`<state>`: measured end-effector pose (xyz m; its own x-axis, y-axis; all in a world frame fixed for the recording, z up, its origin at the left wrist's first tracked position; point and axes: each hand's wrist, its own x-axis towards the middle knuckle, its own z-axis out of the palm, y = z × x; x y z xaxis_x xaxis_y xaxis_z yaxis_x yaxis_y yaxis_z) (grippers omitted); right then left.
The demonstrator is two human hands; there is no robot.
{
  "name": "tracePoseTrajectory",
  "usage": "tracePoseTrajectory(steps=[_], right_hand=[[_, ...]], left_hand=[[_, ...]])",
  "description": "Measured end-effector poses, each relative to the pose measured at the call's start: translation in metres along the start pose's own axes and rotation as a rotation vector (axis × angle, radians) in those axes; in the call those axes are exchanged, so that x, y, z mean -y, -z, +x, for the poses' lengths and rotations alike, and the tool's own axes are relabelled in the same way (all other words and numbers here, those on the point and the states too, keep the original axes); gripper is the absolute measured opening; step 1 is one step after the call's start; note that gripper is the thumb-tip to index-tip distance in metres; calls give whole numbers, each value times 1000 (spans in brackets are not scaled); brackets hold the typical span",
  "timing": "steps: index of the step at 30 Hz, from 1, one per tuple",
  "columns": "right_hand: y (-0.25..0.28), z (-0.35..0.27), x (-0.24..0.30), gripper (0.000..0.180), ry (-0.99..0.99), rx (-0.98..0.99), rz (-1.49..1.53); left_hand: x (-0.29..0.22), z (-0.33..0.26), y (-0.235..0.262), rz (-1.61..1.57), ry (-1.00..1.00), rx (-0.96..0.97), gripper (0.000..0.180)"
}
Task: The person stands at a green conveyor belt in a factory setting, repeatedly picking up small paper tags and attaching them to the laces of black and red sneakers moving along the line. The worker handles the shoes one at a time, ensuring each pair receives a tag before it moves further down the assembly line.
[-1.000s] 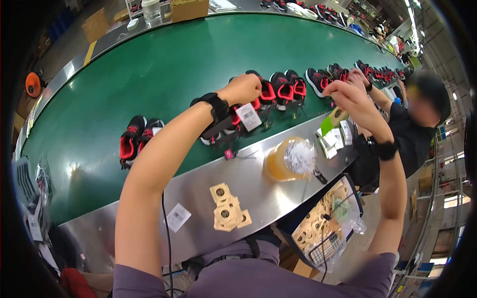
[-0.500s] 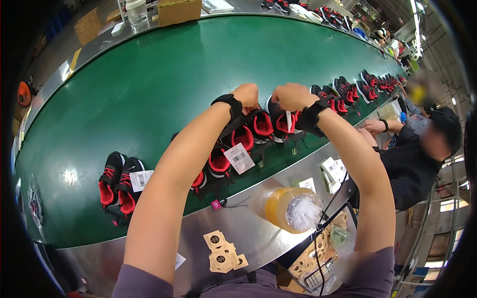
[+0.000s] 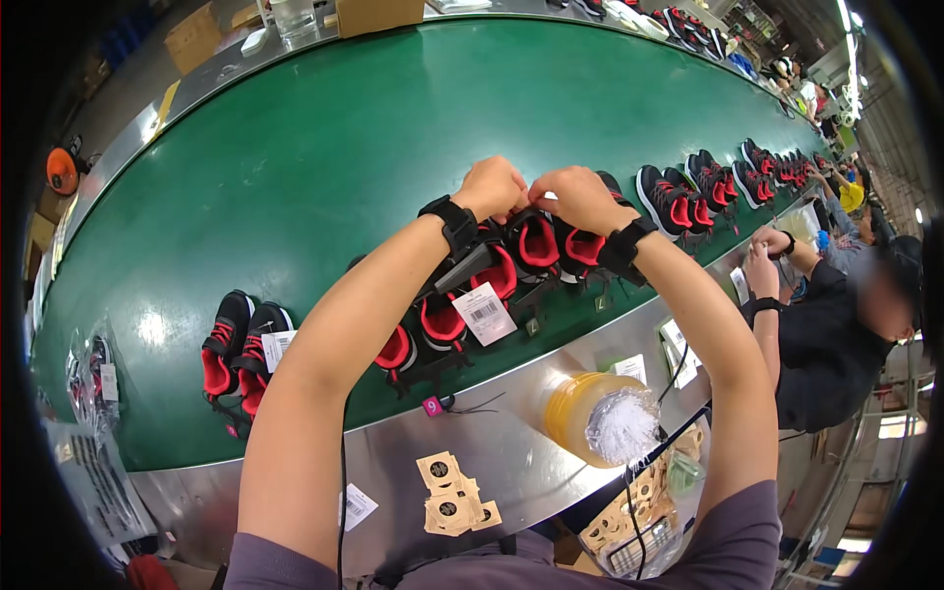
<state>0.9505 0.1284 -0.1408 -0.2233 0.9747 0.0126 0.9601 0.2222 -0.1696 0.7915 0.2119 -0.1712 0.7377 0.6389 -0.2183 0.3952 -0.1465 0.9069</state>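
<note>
Over a row of black and red shoes on the green belt, my left hand point(image 3: 495, 189) and my right hand point(image 3: 580, 202) meet with bent fingertips. Both are closed in a pinch just above the far end of one shoe point(image 3: 537, 243). Whatever lies between the fingers is too small and hidden to make out. Just left of that shoe, another shoe has a white tag point(image 3: 485, 313) with a barcode hanging near it. My left forearm covers part of the row. Beyond it at the left stands a separate pair of shoes point(image 3: 228, 344), also tagged.
On the metal ledge are a yellowish tub point(image 3: 570, 408) of white plastic strands and a pile of brown paper stickers point(image 3: 452, 497). At right, a co-worker point(image 3: 836, 344) in black works beside more shoes. Clear-bagged shoes point(image 3: 96, 382) lie far left. A cardboard box point(image 3: 379, 14) stands across the green belt point(image 3: 344, 128).
My right hand has moved left, off the neighbouring shoe, and its fingertips now meet my left hand's. More bagged items show at the left edge. The co-worker's hands have risen.
</note>
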Motion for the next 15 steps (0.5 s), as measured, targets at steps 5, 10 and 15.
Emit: tracePoseTrajectory(steps=[5,10,15], right_hand=[[13,9,1,11,-129,26,-58],[1,9,-8,10,26,89,-10],[3,11,-9,12,10,111,87]], left_hand=[[3,-1,1,-20,-48,-26,11],[4,-7,-4,-94,-36,-37,9],[5,-7,-4,-119,16,-76,9]])
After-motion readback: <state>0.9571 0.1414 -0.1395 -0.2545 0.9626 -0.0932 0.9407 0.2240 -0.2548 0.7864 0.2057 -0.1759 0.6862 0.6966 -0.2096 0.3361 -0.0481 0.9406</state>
